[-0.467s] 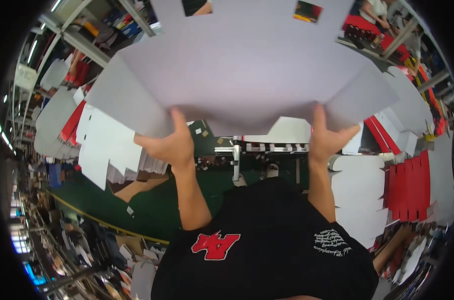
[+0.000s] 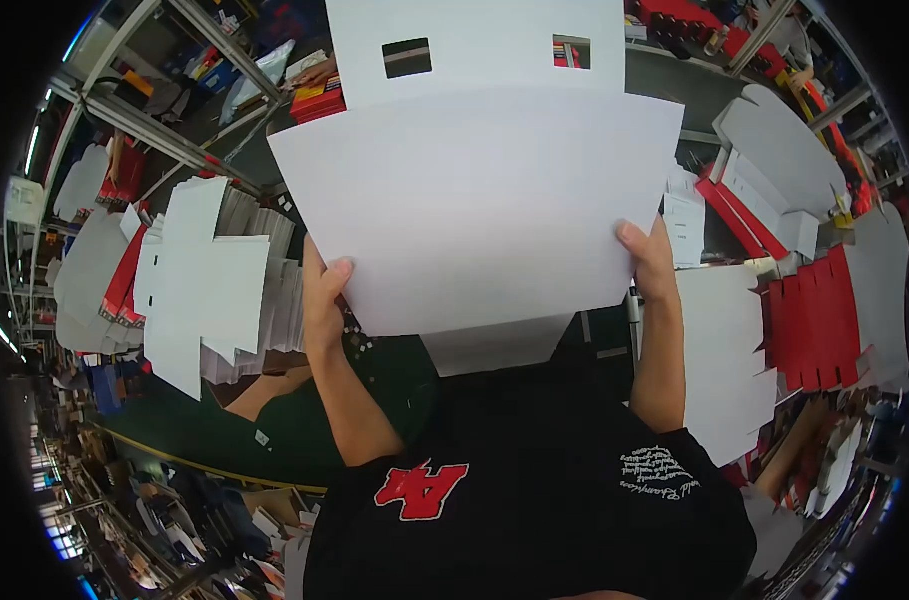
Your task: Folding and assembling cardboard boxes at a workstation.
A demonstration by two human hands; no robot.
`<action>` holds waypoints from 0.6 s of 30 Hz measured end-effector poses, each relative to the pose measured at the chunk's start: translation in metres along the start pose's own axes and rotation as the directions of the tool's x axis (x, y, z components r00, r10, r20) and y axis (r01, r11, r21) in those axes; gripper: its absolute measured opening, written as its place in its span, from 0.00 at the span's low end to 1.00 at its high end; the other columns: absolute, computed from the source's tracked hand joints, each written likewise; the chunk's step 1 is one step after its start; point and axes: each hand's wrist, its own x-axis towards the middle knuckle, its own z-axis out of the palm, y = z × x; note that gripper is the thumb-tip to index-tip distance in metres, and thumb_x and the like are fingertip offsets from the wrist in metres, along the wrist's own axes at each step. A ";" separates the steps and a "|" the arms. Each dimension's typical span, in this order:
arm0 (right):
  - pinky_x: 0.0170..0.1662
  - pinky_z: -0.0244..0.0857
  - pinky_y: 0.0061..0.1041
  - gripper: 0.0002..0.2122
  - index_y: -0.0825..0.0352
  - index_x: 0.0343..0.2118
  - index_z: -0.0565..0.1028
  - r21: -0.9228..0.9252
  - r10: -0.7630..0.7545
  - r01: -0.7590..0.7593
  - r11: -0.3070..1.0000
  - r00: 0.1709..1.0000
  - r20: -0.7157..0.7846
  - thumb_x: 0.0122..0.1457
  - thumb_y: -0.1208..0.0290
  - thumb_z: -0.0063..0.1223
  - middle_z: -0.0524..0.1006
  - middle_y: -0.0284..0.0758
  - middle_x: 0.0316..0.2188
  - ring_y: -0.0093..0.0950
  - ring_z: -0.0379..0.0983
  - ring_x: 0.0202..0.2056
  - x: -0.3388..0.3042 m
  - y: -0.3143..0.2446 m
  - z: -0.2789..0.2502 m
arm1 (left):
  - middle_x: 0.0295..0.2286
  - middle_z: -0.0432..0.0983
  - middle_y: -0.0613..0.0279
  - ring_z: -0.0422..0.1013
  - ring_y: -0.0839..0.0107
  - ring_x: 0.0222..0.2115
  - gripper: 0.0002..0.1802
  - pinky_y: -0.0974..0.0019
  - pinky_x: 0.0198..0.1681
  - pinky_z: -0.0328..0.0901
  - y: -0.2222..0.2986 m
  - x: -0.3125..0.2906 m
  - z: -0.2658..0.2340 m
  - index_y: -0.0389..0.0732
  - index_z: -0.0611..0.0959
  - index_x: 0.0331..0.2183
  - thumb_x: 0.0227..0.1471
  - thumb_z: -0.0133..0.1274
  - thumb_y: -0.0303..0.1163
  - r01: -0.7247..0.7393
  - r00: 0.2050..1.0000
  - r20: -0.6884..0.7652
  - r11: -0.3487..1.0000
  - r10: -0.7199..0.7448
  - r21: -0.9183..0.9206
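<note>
A white cardboard blank (image 2: 474, 210) is raised in front of my chest. Its upper panel has two rectangular cut-outs, and a narrower flap (image 2: 499, 345) hangs below its lower edge. My left hand (image 2: 324, 300) grips the left side, thumb on the near face and fingers hidden behind. At the opposite side my right hand (image 2: 651, 262) holds the edge the same way, its thumb pressed on the face.
To the left stands a stack of white cardboard blanks (image 2: 204, 275). More white blanks (image 2: 719, 360) lie on the right, beside slotted red pieces (image 2: 814, 320). Metal frame posts (image 2: 224, 50) rise at the far left. Other people's arms show in the far background.
The blank has come closer and lower and is turned, so its face now shows broad and flat. The side panels that flared outward no longer show. Both hands have shifted to its sides.
</note>
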 end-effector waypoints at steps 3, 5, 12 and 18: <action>0.48 0.59 0.26 0.27 0.77 0.47 0.67 0.060 0.159 -0.154 0.986 0.982 -0.098 0.54 0.56 0.51 0.72 0.39 0.41 0.27 0.67 0.43 -0.005 0.005 0.003 | 0.45 0.67 0.49 0.65 0.63 0.45 0.43 0.62 0.49 0.59 0.002 0.001 0.010 0.29 0.63 0.52 0.45 0.55 0.51 -0.048 0.999 0.020 0.956 0.044 0.290; 0.46 0.61 0.25 0.26 0.77 0.46 0.69 -0.011 0.182 -0.185 0.983 0.978 -0.102 0.55 0.55 0.52 0.73 0.39 0.40 0.26 0.68 0.41 -0.010 0.004 0.004 | 0.42 0.69 0.49 0.66 0.65 0.43 0.37 0.64 0.47 0.60 0.005 -0.001 0.022 0.29 0.66 0.50 0.50 0.52 0.49 -0.051 0.999 0.025 0.937 0.045 0.345; 0.37 0.67 0.24 0.22 0.77 0.42 0.71 -0.115 0.249 -0.252 0.961 0.968 -0.037 0.54 0.60 0.56 0.76 0.39 0.34 0.25 0.72 0.34 -0.015 -0.010 0.022 | 0.34 0.73 0.53 0.69 0.69 0.36 0.29 0.66 0.40 0.63 -0.018 -0.016 0.004 0.26 0.75 0.40 0.53 0.48 0.47 0.126 0.989 0.065 0.987 -0.133 0.103; 0.38 0.67 0.26 0.20 0.77 0.40 0.72 -0.084 0.208 -0.210 0.974 0.978 -0.028 0.52 0.63 0.58 0.76 0.40 0.33 0.25 0.72 0.32 -0.022 -0.012 0.040 | 0.32 0.75 0.53 0.70 0.70 0.32 0.23 0.67 0.36 0.65 -0.016 -0.014 -0.007 0.27 0.76 0.38 0.48 0.56 0.39 0.114 0.984 0.114 0.974 -0.138 0.198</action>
